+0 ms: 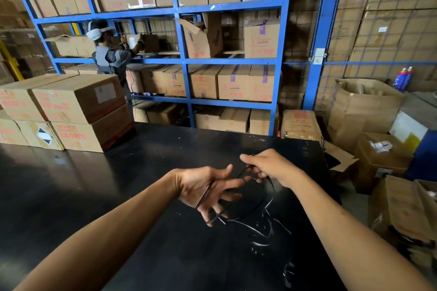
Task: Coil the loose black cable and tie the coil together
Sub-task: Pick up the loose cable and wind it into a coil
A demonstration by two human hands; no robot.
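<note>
The thin black cable [271, 196] runs in loops between both hands above the glossy black table [118, 196]. My left hand [208, 191] is held palm up with fingers spread, and strands of the cable lie across its palm and around the fingers. My right hand [267, 168], just to the right and a little farther away, pinches the cable between thumb and fingers. From there the cable hangs down in a curve, and its loose part lies in tangled bends on the table below the hands.
Stacked cardboard boxes [71, 111] sit on the table's far left. Blue shelving [184, 54] full of boxes stands behind, where another person [111, 54] works. Open boxes [383, 160] crowd the floor beyond the table's right edge.
</note>
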